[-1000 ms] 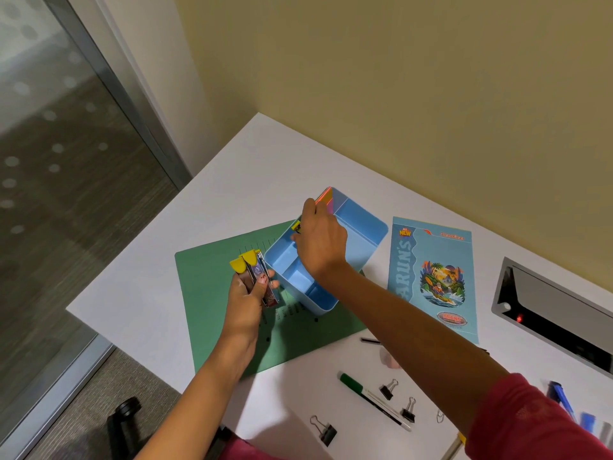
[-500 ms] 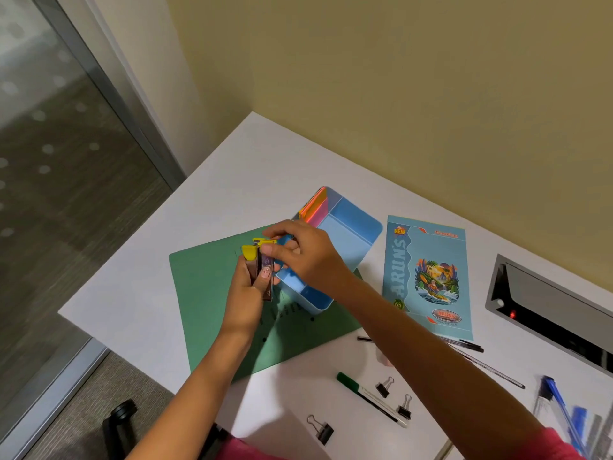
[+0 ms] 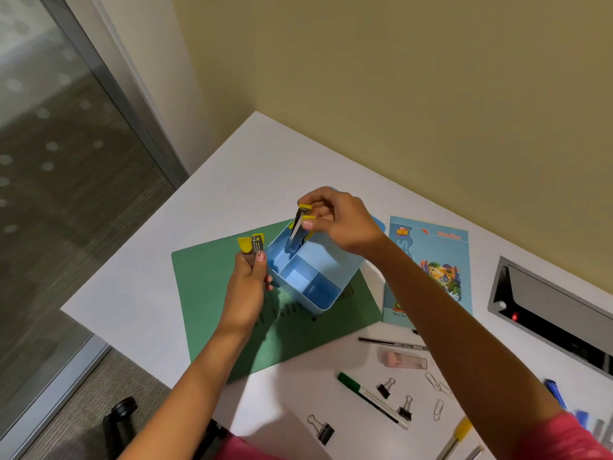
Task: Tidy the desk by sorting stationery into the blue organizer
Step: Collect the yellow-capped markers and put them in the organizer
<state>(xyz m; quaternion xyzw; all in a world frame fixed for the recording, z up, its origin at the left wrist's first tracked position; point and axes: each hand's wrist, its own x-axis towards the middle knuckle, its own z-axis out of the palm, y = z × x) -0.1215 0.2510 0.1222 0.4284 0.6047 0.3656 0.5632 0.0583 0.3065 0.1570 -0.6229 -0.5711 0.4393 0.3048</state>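
Desk: white desk [image 3: 139, 293] set in a corner under a yellow wall; we look down on it from above.
Mat: green mat [image 3: 212, 293] lies flat on the desk.
Organizer: blue organizer [image 3: 318, 287] stands on the mat, its compartments open to us.
Our right hand: right hand [image 3: 341, 224] pinches a yellow-tipped stapler [image 3: 298, 227] over the organizer's far left compartment, the lower end dipping inside.
Our left hand: left hand [image 3: 247, 287], just beside the organizer, is closed around a second yellow stapler [image 3: 252, 245], held upright.
Loose stationery: green marker [image 3: 368, 395], binder clips [image 3: 384, 388], paper clips [image 3: 438, 410] and a black pen [image 3: 391, 343] lie nearer us.
Booklet: blue booklet [image 3: 434, 257] lies right of the mat.
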